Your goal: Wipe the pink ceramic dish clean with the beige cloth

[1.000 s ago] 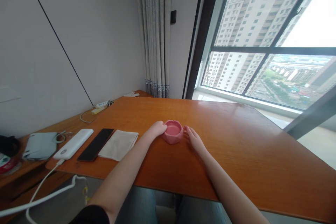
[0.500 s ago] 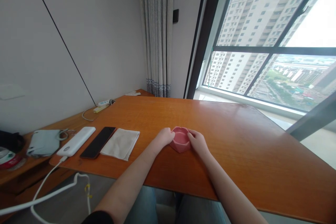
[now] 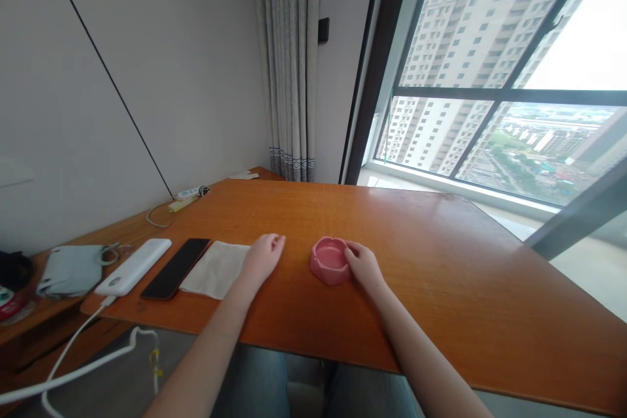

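The right hand (image 3: 363,266) hides part of the pink bowl (image 3: 329,261), and the left hand (image 3: 263,257) part of the cloth (image 3: 213,271).

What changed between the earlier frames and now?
The left hand let go of the pink bowl and moved left, toward the cloth. The right hand, open beside the bowl at first, now holds its right side. The bowl sits slightly nearer the person than in the first frame. Cloth, phone and white power bank stayed put.
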Motion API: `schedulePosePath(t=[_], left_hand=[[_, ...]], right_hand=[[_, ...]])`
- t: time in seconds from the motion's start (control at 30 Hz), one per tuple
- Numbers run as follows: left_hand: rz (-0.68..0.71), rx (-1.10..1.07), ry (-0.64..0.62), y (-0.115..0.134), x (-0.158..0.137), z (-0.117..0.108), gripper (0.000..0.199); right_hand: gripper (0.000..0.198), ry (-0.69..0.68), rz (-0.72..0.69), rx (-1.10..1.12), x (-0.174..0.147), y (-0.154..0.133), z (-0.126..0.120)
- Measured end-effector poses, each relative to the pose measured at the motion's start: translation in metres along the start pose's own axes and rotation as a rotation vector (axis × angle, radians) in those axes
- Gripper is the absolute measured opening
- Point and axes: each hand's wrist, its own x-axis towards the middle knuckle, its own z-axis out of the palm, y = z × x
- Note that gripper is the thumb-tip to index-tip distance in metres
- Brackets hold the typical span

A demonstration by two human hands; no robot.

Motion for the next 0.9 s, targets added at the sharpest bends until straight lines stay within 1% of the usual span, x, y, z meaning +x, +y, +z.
schedulePosePath(t=[0.03,0.07,0.13,0.2,0.3,0.4,0.47,0.5,0.57,0.63,0.67,0.73,0.77,0.8,0.83,0.9], left_hand=[[-0.074,0.126,0.081,-0.02,-0.004,-0.01,0.039],[-0.143,0.247,0.125,-0.039,-0.007,-0.02,0.038],[-0.259,0.413,0.123,-0.071,-0.015,-0.034,0.041],[-0.323,0.466,0.09,-0.092,-0.022,-0.042,0.044],[-0.385,0.466,0.028,-0.102,-0.026,-0.046,0.047],[-0.426,0.453,-0.03,-0.099,-0.022,-0.047,0.051],[-0.433,0.419,-0.033,-0.092,-0.016,-0.048,0.057],[-0.413,0.37,-0.029,-0.086,-0.013,-0.049,0.06],[-0.328,0.203,-0.027,-0.071,-0.005,-0.052,0.063],[-0.221,-0.018,-0.039,-0.048,0.001,-0.057,0.062],[-0.175,-0.122,-0.04,-0.034,0.004,-0.06,0.059],[-0.062,-0.353,-0.09,-0.002,0.01,-0.065,0.055],[-0.018,-0.501,-0.129,0.015,0.014,-0.066,0.055],[0.018,-0.663,-0.188,0.032,0.017,-0.066,0.057],[0.049,-0.822,-0.254,0.048,0.02,-0.063,0.06],[0.086,-1.082,-0.33,0.078,0.028,-0.052,0.062]], right_hand=[[0.034,0.007,-0.001,-0.006,0.0,-0.001,0.0],[0.034,0.012,-0.004,-0.008,0.0,-0.002,0.0],[0.038,0.022,-0.009,-0.001,-0.001,-0.003,-0.001],[0.05,0.023,0.004,0.013,-0.002,-0.005,-0.001],[0.062,0.025,0.038,0.033,-0.001,-0.004,-0.001],[0.064,0.027,0.037,0.049,0.0,-0.002,0.0],[0.064,0.025,0.029,0.053,0.001,0.0,0.001],[0.064,0.024,0.024,0.056,0.001,0.0,0.001],[0.062,0.014,0.017,0.061,0.002,0.001,0.001],[0.059,0.015,0.0,0.068,0.002,0.001,0.0],[0.055,0.041,-0.015,0.076,0.003,0.001,-0.001],[0.049,0.126,-0.058,0.137,0.004,-0.001,-0.003],[0.048,0.158,-0.082,0.208,0.004,-0.003,-0.004],[0.05,0.16,-0.103,0.311,0.004,-0.006,-0.005],[0.053,0.125,-0.12,0.44,0.004,-0.009,-0.007],[0.057,-0.014,-0.103,0.71,0.003,-0.016,-0.011]])
